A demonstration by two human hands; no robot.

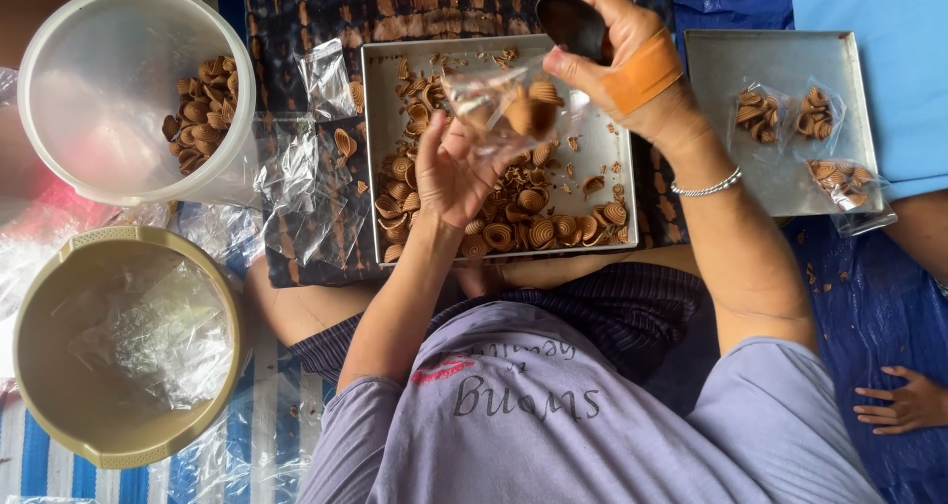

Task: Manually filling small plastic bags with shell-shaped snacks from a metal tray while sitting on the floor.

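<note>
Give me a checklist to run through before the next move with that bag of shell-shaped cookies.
1. Small clear plastic bag supported: ok, left hand below it, right hand at its upper edge.
2. Brown shell-shaped cookies inside the bag: ok, a few.
3. Dark rounded scoop gripped: ok, in the right hand.
4. Square metal tray stocked: ok, many loose cookies.
5. Bag mouth open: cannot tell.
6. Second metal tray has room: ok, three filled bags on it.
</note>
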